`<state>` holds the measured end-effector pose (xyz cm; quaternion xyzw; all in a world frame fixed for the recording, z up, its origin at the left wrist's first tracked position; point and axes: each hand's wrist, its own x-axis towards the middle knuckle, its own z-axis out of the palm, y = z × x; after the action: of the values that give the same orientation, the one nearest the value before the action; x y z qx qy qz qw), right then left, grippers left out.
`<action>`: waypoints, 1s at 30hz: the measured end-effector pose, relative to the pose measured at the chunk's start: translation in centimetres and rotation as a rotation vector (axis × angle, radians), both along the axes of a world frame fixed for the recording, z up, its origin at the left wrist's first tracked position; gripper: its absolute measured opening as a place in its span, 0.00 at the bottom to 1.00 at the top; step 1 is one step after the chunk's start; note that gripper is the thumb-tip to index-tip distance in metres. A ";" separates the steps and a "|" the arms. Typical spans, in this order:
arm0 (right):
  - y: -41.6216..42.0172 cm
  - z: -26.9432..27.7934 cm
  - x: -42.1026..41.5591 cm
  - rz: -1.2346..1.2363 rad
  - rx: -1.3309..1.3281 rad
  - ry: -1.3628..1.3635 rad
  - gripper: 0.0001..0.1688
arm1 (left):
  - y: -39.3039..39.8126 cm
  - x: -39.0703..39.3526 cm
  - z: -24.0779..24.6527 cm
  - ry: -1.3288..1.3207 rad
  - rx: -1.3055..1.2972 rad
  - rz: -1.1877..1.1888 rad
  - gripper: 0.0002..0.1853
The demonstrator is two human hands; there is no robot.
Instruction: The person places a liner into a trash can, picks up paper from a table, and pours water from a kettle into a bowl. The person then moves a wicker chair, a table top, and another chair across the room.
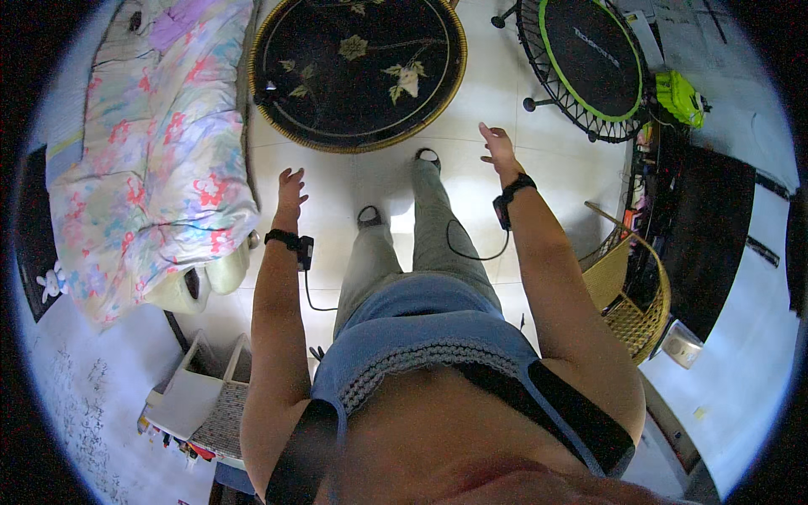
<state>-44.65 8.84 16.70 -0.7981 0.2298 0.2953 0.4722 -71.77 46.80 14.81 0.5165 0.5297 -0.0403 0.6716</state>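
My left hand (291, 191) is held out over the tiled floor with its fingers apart and nothing in them. Beside it lies a flowered cover (170, 183) draped over a long piece of furniture, apart from the hand. To the right, my right hand (497, 146) reaches forward, also bare, its fingers spread and slightly curled. Nearest to it is a round black table (353, 82) with a leaf pattern and a woven-looking golden rim. Each wrist wears a black strap with a small box and a cable.
A small trampoline (593, 57) with a green ring stands at the front right, its feet on the pale tiled floor (480, 189). A woven wicker chair (637, 303) is close to my right elbow. Behind my left arm is a white chair (183, 398).
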 end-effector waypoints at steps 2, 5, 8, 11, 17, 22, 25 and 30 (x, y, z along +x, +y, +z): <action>0.2 -2.9 4.6 0.327 -0.239 -0.264 0.36 | -0.4 1.5 -1.7 0.031 -0.033 0.080 0.33; 2.3 -4.0 8.7 0.599 -0.359 -0.559 0.24 | -0.7 3.5 -2.1 0.068 -0.032 0.216 0.33; 3.9 -4.3 12.2 0.764 -0.420 -0.873 0.27 | -0.2 5.8 -3.9 0.082 -0.040 0.322 0.36; 6.2 -6.3 14.7 0.496 -0.298 -0.619 0.37 | -0.5 7.7 -4.2 0.126 -0.032 0.343 0.38; 9.3 -9.3 17.2 0.130 -0.023 -0.051 0.58 | 1.7 10.7 -6.3 0.031 0.038 0.574 0.44; 11.8 -7.3 20.4 0.061 0.336 0.011 0.51 | 7.0 11.0 -8.4 -0.504 -0.058 0.541 0.26; 12.5 -9.2 22.7 0.091 0.622 0.078 0.42 | 10.4 10.7 -9.9 -0.489 -0.145 0.500 0.23; 12.6 -9.5 22.3 -0.003 0.496 0.052 0.30 | 9.8 11.5 -9.6 -0.450 -0.149 0.446 0.21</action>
<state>-22.31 21.45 7.20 -0.6495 0.1633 0.3624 0.6482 -60.30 56.63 5.20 0.3329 0.4636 0.1844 0.8001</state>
